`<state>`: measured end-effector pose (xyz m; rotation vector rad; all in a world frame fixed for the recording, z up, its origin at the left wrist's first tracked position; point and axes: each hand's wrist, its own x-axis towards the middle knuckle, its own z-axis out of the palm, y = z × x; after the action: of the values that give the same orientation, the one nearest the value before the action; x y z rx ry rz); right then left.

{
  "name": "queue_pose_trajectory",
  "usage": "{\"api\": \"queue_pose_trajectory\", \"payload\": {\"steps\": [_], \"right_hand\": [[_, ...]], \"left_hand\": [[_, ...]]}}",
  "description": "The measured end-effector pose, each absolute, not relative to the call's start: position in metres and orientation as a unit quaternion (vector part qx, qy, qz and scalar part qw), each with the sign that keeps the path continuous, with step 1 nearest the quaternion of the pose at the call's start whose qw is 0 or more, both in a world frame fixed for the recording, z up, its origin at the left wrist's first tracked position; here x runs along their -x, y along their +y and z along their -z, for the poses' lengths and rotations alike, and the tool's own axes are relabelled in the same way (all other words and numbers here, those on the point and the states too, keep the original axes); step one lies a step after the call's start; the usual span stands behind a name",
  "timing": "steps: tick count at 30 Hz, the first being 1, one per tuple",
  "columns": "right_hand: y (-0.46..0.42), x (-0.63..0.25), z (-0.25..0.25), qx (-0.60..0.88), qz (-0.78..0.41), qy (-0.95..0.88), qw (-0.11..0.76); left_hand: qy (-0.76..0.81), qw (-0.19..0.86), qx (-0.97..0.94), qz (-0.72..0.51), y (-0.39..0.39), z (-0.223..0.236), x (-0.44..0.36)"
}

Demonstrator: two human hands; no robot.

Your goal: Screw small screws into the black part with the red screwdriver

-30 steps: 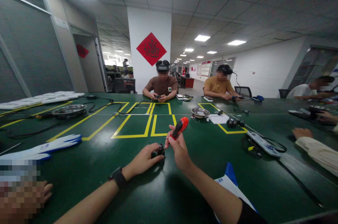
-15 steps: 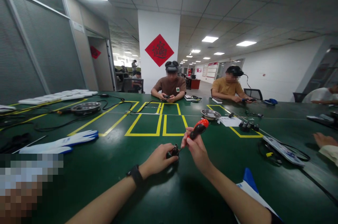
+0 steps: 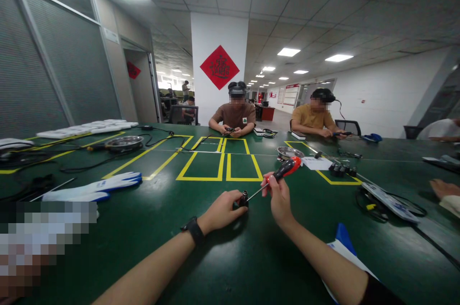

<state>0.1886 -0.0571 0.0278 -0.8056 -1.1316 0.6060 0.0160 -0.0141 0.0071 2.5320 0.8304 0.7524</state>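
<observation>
Black part (image 3: 245, 198) stands pinched in the left hand (image 3: 223, 210). Right hand (image 3: 280, 198) grips a screwdriver (image 3: 286, 168), tip by the part (contact unclear); work looks underway, unfinished.

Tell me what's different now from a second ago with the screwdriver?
The right hand and the screwdriver moved right, away from the left hand, so more of the shaft shows. Nothing was let go: the left hand still holds the small dark part.

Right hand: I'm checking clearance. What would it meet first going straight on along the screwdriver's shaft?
Probably the small black part in the left hand; the screwdriver seems to reach it, but depth is unclear.
</observation>
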Motion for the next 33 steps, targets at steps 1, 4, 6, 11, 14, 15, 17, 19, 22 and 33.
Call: {"api": "queue_pose_trajectory", "payload": {"steps": [1,4,6,11,14,15,17,19,22,33], "right_hand": [[-0.056,-0.189,-0.028,0.36,-0.278,-0.502,0.735],[-0.053,-0.191,-0.026,0.344,-0.282,-0.455,0.771],[-0.05,-0.194,-0.024,0.334,-0.281,-0.414,0.799],[-0.038,-0.204,-0.017,0.322,-0.304,-0.304,0.844],[-0.032,-0.212,-0.011,0.355,-0.333,-0.23,0.842],[-0.03,-0.214,-0.009,0.371,-0.342,-0.212,0.837],[-0.026,-0.219,-0.003,0.406,-0.36,-0.189,0.818],[-0.022,-0.221,0.003,0.448,-0.368,-0.199,0.79],[-0.016,-0.219,0.011,0.494,-0.355,-0.224,0.762],[-0.019,-0.203,0.003,0.527,-0.372,-0.31,0.698]], "left_hand": [[0.296,0.178,-0.9,-0.265,-0.014,-0.006,-0.016],[0.293,0.159,-0.901,-0.276,-0.015,-0.004,-0.015],[0.298,0.155,-0.894,-0.297,-0.015,-0.003,-0.014],[0.31,0.185,-0.884,-0.298,-0.015,-0.003,-0.014],[0.297,0.199,-0.882,-0.307,-0.015,-0.001,-0.015],[0.302,0.202,-0.878,-0.312,-0.014,0.0,-0.015],[0.312,0.214,-0.871,-0.312,-0.014,0.001,-0.015],[0.3,0.239,-0.873,-0.301,-0.013,-0.001,-0.013],[0.279,0.284,-0.866,-0.303,-0.007,-0.004,-0.007],[0.426,0.258,-0.8,-0.336,0.039,0.021,0.02]]}}
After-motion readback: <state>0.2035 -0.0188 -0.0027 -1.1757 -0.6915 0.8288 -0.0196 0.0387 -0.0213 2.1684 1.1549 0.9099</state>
